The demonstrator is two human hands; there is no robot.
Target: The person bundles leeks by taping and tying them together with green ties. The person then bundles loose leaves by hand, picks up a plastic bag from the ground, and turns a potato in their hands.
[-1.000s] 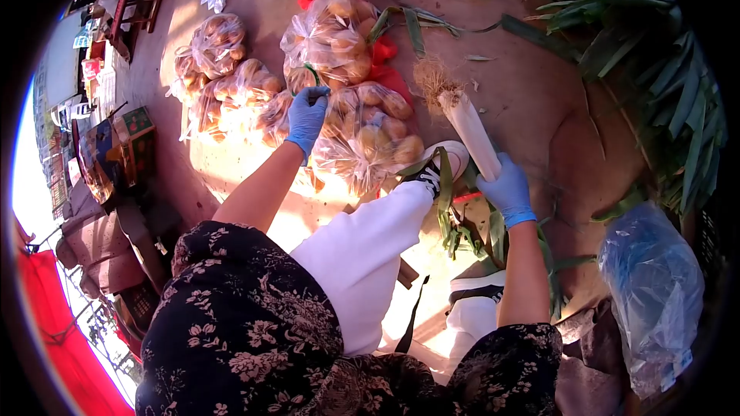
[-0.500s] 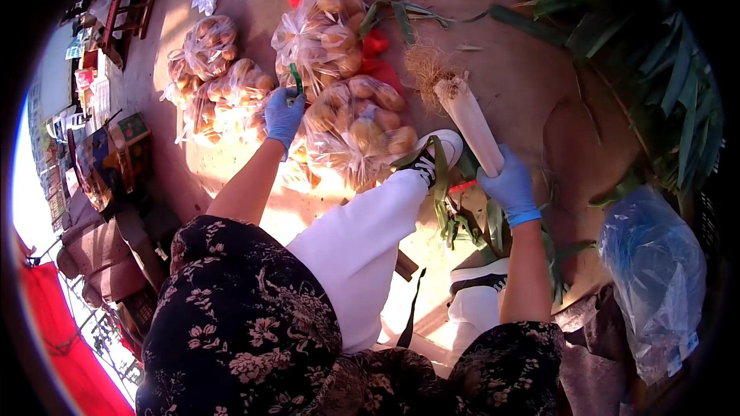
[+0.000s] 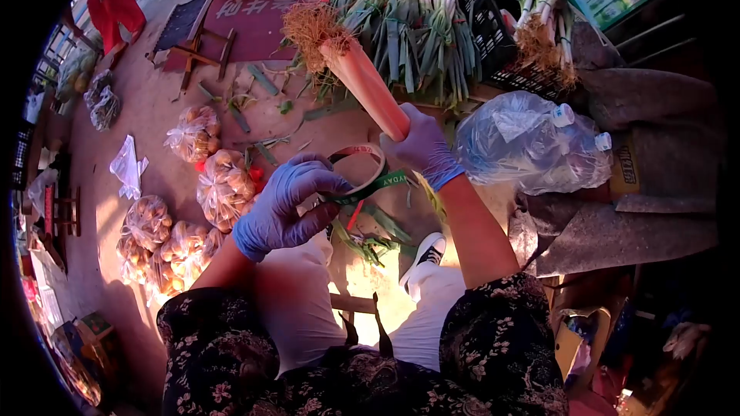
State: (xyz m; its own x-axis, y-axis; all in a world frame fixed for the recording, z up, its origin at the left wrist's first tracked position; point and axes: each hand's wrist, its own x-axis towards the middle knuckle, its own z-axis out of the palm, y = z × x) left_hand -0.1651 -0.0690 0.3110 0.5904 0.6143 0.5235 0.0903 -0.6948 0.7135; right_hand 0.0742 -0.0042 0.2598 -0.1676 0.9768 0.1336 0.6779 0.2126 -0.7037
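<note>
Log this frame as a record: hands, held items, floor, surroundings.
left_hand: gloved hand, holding tape roll
right_hand: gloved hand, holding leek, stalk count unclear
leek_pose: tilted, roots at the far end from the right hand
floor_left: bagged produce, several clear bags
floor_near_feet: leaf scraps by shoe
far_side: leek bundles, leaves toward the person
right_side: clear jugs, white caps
</note>
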